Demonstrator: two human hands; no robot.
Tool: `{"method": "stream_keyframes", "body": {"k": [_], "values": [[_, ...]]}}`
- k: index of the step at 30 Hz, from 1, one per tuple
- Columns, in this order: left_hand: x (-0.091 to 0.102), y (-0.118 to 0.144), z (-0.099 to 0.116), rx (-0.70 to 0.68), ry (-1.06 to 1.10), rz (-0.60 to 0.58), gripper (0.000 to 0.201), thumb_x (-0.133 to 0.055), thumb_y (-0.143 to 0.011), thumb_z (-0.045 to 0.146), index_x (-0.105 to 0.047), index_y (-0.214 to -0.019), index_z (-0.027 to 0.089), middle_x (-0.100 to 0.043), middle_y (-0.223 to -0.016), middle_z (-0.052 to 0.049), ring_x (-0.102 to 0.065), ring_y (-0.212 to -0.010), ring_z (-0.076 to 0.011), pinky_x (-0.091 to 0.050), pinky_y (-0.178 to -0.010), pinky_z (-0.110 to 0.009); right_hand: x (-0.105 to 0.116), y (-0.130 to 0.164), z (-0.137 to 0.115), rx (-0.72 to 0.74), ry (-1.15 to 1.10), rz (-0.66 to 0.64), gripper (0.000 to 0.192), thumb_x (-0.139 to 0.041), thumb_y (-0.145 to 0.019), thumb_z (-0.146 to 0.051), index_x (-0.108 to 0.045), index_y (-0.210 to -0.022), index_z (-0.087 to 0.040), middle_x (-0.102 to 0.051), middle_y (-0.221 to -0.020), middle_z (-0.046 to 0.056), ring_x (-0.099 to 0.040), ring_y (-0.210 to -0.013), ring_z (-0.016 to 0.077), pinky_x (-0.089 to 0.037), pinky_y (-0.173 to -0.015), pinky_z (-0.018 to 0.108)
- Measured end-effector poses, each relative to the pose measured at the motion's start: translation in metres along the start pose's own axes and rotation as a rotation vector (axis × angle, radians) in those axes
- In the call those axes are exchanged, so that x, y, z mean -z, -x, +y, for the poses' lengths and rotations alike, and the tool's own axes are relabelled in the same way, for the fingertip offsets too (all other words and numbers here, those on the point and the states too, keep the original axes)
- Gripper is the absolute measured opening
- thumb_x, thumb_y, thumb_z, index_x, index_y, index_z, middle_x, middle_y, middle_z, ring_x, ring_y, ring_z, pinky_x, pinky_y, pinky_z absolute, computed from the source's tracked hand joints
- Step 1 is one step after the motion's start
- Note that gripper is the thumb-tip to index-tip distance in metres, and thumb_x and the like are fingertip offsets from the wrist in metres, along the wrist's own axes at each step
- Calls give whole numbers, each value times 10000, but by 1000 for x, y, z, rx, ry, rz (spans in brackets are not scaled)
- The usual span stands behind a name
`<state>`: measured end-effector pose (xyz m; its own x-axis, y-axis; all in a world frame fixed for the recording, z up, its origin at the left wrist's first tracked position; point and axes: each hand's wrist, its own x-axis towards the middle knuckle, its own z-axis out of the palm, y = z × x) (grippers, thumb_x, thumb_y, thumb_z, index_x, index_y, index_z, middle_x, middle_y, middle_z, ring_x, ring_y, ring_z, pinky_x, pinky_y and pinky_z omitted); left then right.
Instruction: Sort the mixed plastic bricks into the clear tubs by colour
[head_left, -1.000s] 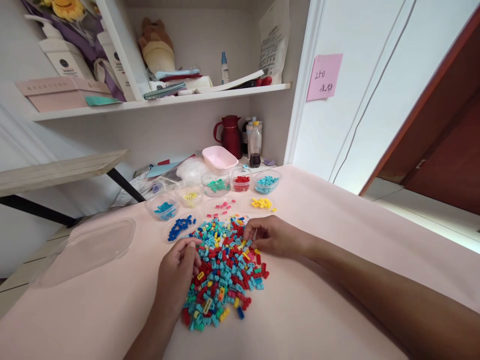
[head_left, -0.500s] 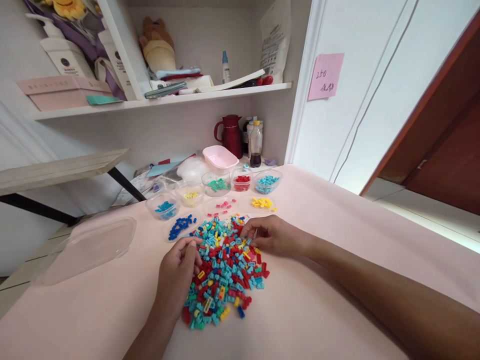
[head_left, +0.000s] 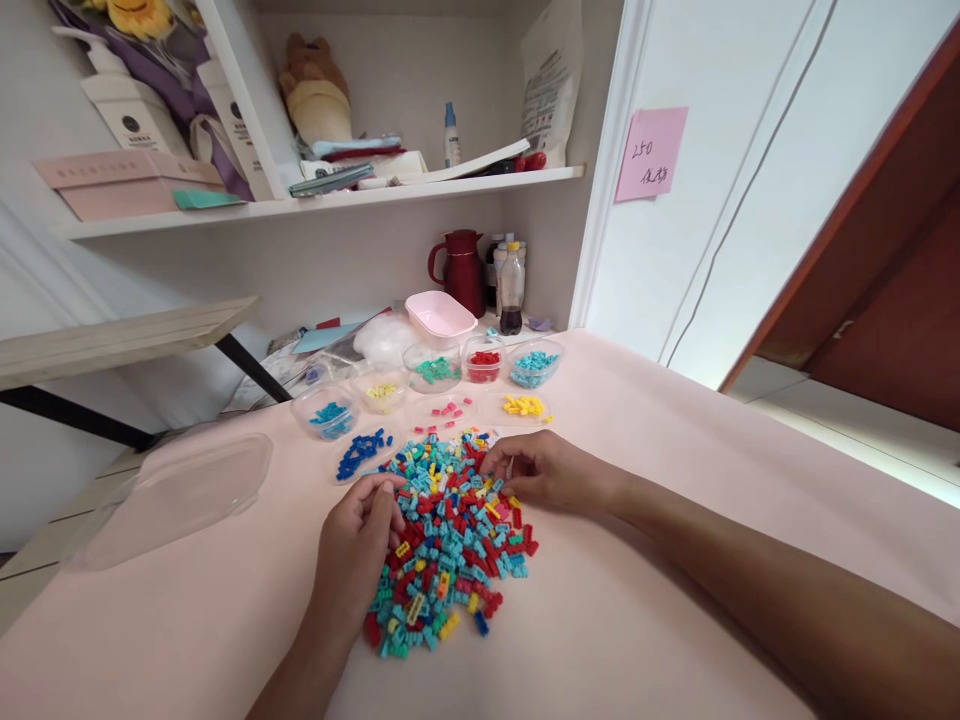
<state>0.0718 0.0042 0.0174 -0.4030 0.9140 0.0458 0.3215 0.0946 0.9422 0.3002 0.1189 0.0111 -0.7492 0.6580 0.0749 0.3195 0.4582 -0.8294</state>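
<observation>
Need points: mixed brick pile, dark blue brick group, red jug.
mixed brick pile (head_left: 450, 540), head view, middle of the heap between the hands
dark blue brick group (head_left: 361, 452), head view, centre of the cluster
red jug (head_left: 463, 275), head view, body below the lid

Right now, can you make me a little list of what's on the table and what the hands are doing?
Left hand: resting on the left edge of the mixed brick pile, fingers curled
Right hand: fingertips at the pile's upper right edge
Behind the pile: clear bowls with sorted bricks, such as red and green
Loose groups: dark blue bricks, yellow bricks
Left side: clear lid
Table: pink
</observation>
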Motion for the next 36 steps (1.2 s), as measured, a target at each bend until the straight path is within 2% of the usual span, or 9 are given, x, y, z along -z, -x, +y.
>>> {"method": "stream_keyframes", "body": {"k": [6, 11, 14, 16, 19, 22, 30, 34, 36], "values": [[0, 0, -1, -7, 3, 2, 336, -531, -765, 433, -640, -984, 203, -547, -562, 42, -504, -500, -127, -400, -468, -223, 0, 0, 1, 16, -20, -7, 204, -560, -796, -206, -669, -968, -201, -647, -795, 16, -549, -643, 113, -417, -561, 206], [0, 1, 1, -20, 27, 35, 292, -524, -796, 417, -632, -965, 205, -533, -550, 52, -492, -486, -115, -402, -465, -217, 0, -1, 5, 26, 0, 14, 205, -574, -817, -309, -689, -938, -189, -658, -770, 24, -548, -641, 125, -431, -584, 227], [0, 1, 1, -10, 146, 122, 276, -542, -789, 419, -633, -936, 203, -522, -549, 54, -469, -471, -106, -381, -433, -210, -1, -2, 6, 19, -7, 17, 230, -574, -820, -348, -692, -933, -185, -646, -731, 22, -539, -625, 126, -431, -578, 230], [2, -1, 1, 3, 276, 220, 245, -567, -769, 376, -637, -919, 195, -515, -549, 54, -445, -469, -94, -362, -421, -199, -2, -2, 6, 22, -28, 16, 240, -563, -827, -363, -687, -934, -187, -631, -702, 14, -522, -602, 121, -424, -564, 230], [8, -8, -1, 93, 486, 377, 210, -602, -706, 263, -646, -884, 161, -511, -533, 50, -432, -474, -77, -346, -425, -177, -2, -2, 7, 34, -69, 10, 238, -549, -836, -360, -676, -943, -190, -615, -687, 6, -498, -580, 115, -413, -550, 230], [16, -15, -4, 193, 639, 458, 219, -603, -653, 183, -649, -860, 130, -531, -539, 38, -462, -485, -71, -360, -444, -165, -2, -1, 6, 32, -89, 1, 224, -547, -838, -346, -668, -944, -190, -609, -692, 3, -493, -581, 113, -408, -551, 229], [17, -15, -8, 168, 676, 453, 210, -596, -649, 172, -647, -847, 127, -564, -569, 21, -505, -505, -85, -417, -468, -193, -2, -1, 4, 7, -89, -6, 204, -544, -837, -333, -656, -927, -188, -599, -690, -1, -498, -587, 111, -403, -561, 225], [18, -17, -9, 154, 697, 628, 167, -570, -668, 173, -633, -819, 142, -545, -574, 29, -518, -526, -89, -452, -506, -214, -2, -1, 4, 15, -97, -8, 199, -551, -830, -328, -662, -916, -187, -604, -687, -3, -498, -587, 112, -393, -559, 229], [20, -19, -11, 142, 698, 706, 141, -558, -688, 182, -621, -812, 154, -540, -602, 33, -528, -555, -87, -491, -579, -242, -2, -1, 3, 13, -106, -10, 202, -549, -831, -324, -665, -923, -186, -597, -675, -5, -489, -581, 112, -384, -554, 230]]}}
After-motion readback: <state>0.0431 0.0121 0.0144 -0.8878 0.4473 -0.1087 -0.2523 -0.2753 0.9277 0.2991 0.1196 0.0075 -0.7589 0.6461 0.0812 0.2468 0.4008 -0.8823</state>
